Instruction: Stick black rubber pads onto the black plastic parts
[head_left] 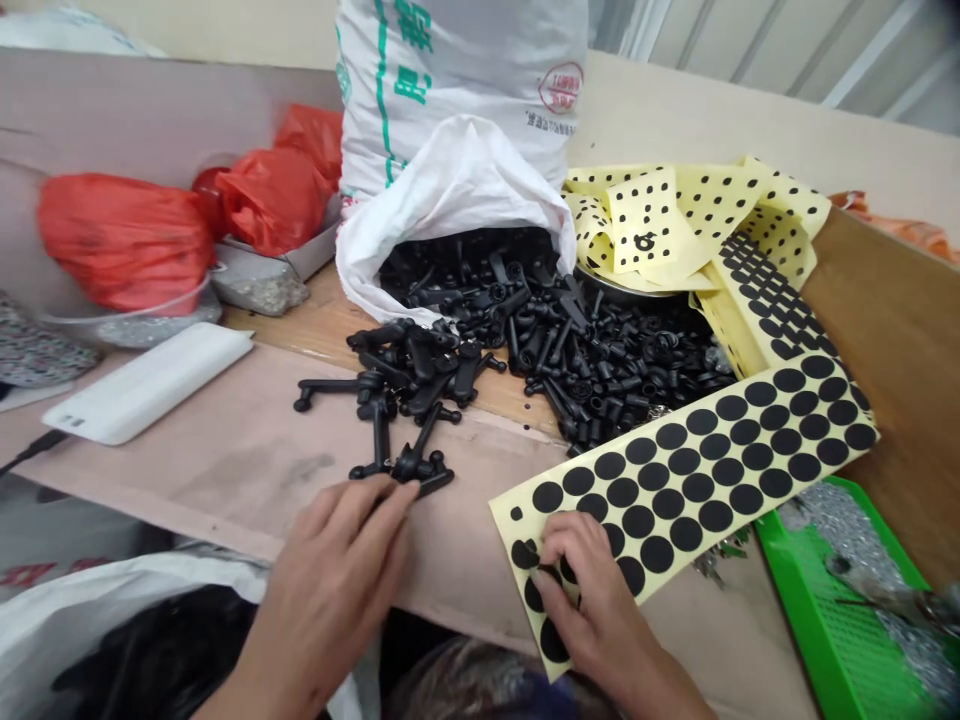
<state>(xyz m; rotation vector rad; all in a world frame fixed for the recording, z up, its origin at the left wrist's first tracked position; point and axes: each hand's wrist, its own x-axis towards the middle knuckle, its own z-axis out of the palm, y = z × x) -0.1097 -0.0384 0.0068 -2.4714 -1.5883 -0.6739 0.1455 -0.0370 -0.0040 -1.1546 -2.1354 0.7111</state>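
My left hand (341, 560) is closed, fingers together, with its fingertips at the nearest black plastic ball-ended arm (433, 484). Its grip is partly hidden behind the fingers. More of these black arms (420, 365) lie in a loose heap just beyond. At the lower left corner of a yellow backing sheet (501, 502) with rows of round black stickers (715, 515), my right hand (592, 590) pinches thumb against forefinger on a round black sticker (551, 575). Part of that sticker is covered by the fingers.
A white woven sack (457, 180) spills black parts onto the table. Small black cylindrical parts (622, 370) are piled beside it. Used yellow sheets (690, 215) lie behind. At right stands a green tray (810, 600) of metal bits; at left are a white device (150, 385) and red bags (127, 240).
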